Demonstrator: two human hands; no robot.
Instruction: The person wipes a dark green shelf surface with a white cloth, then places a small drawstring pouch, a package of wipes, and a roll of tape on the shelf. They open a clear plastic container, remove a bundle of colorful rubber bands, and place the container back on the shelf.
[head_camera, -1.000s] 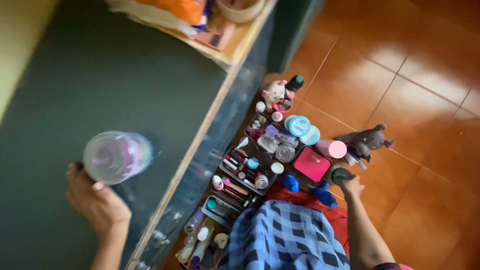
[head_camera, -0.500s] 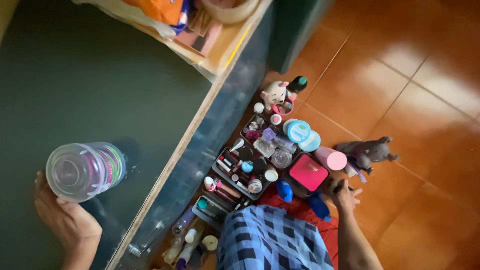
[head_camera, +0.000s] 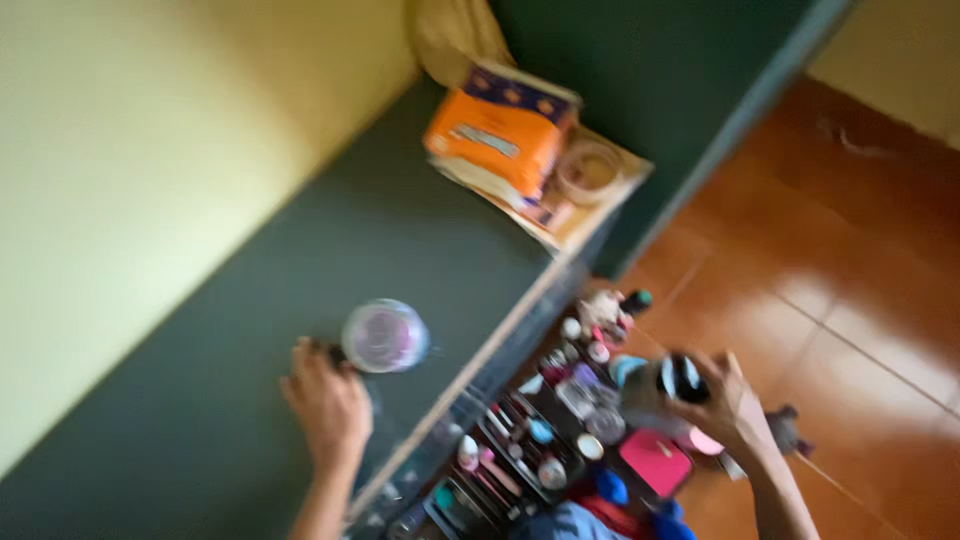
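Observation:
The frame is blurred by motion. My left hand (head_camera: 325, 400) rests on the dark green shelf top (head_camera: 250, 330), its fingers against a clear plastic cup (head_camera: 384, 336) with pink and purple bands inside; whether it still grips the cup I cannot tell. My right hand (head_camera: 722, 400) is raised above the floor clutter and shut on a small dark round container (head_camera: 680, 378).
An orange packet (head_camera: 500, 130) and a tape roll (head_camera: 590, 172) lie on a wooden board at the shelf's far end. On the orange tiled floor (head_camera: 850, 300) stand trays of cosmetics (head_camera: 530, 445), a red box (head_camera: 655, 462) and a pink toy pig (head_camera: 603, 308). A yellow wall runs along the left.
The view swung up and back. My left hand set the clear cup upright on the shelf. My right hand rose from the floor holding a dark round container.

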